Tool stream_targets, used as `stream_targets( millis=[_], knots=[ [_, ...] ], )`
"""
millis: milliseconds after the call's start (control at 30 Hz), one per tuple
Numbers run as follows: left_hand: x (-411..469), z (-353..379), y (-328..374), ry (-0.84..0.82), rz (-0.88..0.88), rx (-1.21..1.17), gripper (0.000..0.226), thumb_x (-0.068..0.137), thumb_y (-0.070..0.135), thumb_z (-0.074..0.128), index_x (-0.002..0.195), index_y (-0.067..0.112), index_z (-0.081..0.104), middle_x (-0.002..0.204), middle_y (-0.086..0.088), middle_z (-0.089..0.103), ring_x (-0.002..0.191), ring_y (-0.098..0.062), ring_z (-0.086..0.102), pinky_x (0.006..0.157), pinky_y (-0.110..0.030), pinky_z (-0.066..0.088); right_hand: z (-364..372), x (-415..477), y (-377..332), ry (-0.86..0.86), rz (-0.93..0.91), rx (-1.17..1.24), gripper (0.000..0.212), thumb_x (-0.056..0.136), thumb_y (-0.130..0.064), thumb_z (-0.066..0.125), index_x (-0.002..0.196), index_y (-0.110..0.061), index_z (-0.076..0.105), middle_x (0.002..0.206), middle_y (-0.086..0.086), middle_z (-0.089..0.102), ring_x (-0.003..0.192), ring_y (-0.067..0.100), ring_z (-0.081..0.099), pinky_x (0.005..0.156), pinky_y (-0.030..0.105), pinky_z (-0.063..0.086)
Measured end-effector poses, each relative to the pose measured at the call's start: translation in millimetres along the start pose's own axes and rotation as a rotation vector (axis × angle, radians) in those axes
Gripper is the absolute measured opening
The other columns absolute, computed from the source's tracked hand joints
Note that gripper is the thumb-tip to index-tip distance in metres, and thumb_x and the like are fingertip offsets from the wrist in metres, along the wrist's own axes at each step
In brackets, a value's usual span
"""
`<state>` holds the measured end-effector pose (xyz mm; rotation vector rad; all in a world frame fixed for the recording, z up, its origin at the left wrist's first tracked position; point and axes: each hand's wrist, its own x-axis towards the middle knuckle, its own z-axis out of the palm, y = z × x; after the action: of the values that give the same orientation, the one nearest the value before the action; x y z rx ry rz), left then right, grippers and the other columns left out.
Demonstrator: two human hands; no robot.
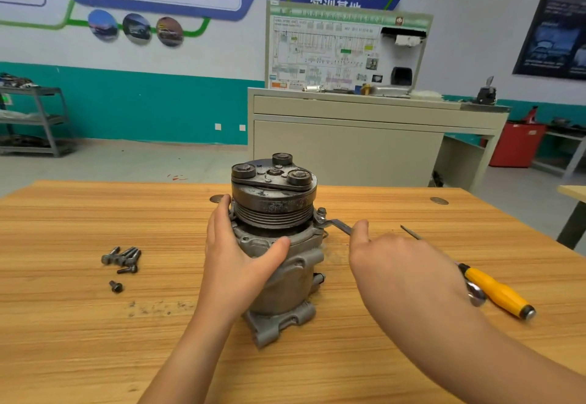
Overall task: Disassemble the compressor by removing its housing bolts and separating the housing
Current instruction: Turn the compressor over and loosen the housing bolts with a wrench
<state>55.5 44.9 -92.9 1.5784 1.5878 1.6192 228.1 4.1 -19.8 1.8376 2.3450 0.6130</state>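
The left hand (236,257) is holding the compressor (274,205) in its grip to steady it, while the right hand (393,261) is, it seems, grasping the wrench (341,224) seated on the bolt (321,212) at three o'clock.

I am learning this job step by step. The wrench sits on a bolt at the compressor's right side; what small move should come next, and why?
Probably swing the wrench to loosen that bolt. The wrench's end sits on the bolt, the right hand holds its handle, the left hand steadies the compressor, and several removed bolts lie on the table.
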Motion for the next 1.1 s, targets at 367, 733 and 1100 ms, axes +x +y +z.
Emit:
stream_targets(
  millis=[367,733,1100],
  knots=[
    [-1,4,0,0.026,0.005,0.008,0.100,0.067,0.046,0.073,0.147,0.030,0.016,0.151,0.007,0.022,0.138,-0.013,0.023,0.112,-0.039,0.026,-13,-1,-17,-0.086,-0.088,-0.093,0.057,0.090,0.008,0.023,0.138,0.015,-0.006,0.120,0.025,0.045,0.094,0.030,0.057,0.043,0.030,0.025],
    [-2,8,-4,0.057,0.028,-0.048,0.097,0.068,0.048,0.074,0.146,0.027,0.020,0.147,0.008,0.027,0.135,-0.011,0.025,0.109,-0.033,0.026,-20,-4,-15,-0.103,-0.006,-0.069,0.063,0.089,0.008,0.034,0.141,0.011,-0.002,0.116,0.021,0.050,0.057,0.013,0.027,0.039,0.028,0.024],
    [-1,5,-3,0.044,0.035,-0.008,0.106,0.066,0.048,0.071,0.149,0.030,0.007,0.154,0.007,0.020,0.140,-0.013,0.022,0.106,-0.029,0.024,1,-6,6,-0.008,-0.116,-0.181,0.065,0.091,0.005,0.032,0.143,0.002,-0.007,0.067,0.006,0.028,0.046,0.016,0.027,0.036,0.028,0.020]
  ],
)
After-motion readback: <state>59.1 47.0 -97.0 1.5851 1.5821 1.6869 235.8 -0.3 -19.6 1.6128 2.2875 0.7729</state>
